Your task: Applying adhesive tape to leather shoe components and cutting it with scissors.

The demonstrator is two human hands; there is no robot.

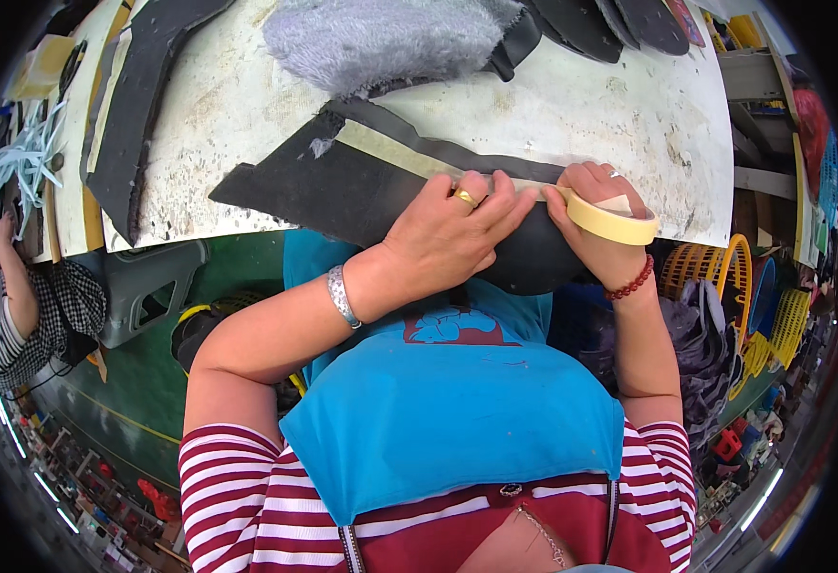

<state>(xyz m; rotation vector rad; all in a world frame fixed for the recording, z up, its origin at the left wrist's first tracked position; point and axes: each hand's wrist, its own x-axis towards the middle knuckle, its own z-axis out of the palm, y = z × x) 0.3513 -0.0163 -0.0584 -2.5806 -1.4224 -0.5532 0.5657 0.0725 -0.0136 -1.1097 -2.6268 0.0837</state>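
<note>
A black cut piece of sheet material (343, 186) lies across the near edge of the table, part of it hanging over. A pale yellow strip of tape (381, 148) runs along its far edge. My left hand (462, 215) rests on the strip with its fingers spread and bent, pressing it to the black piece. Around the fingers of my right hand (596, 220) sits a roll of masking tape (615, 224). My right thumb and fingers are closed at the strip's right end, beside my left fingertips.
On the white worktable (219, 105) lie a grey furry piece (390, 43), another long black piece (147, 105) and black rounded pieces (581, 24). A yellow basket (696, 272) stands at the right below the table. A co-worker's arm (20, 286) shows at the far left, near a grey stool (157, 286).
</note>
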